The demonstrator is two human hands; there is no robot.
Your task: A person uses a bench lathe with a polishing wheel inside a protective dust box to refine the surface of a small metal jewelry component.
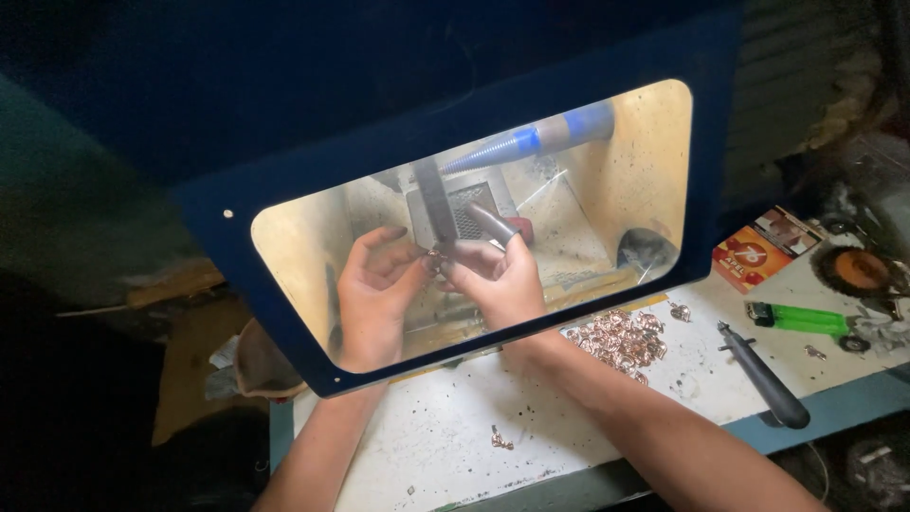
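Small copper-coloured piece [434, 256], centre frame, behind blue-framed window [455, 142]: pinched between fingers of left hand [374, 284] and right hand [498, 275], against spinning tapered spindle [531, 140]. Pile of copper pieces [621, 337] lower right; green lighter [791, 318], dark-handled tool [763, 374] at right on white bench [436, 436].

Dim workshop, lit white bench [445, 436]

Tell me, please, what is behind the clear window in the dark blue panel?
Behind the clear window both hands, left and right, pinch a small coppery piece at a dark spinning wheel. A blue tapered spindle crosses above. The fingers hide the piece's shape.
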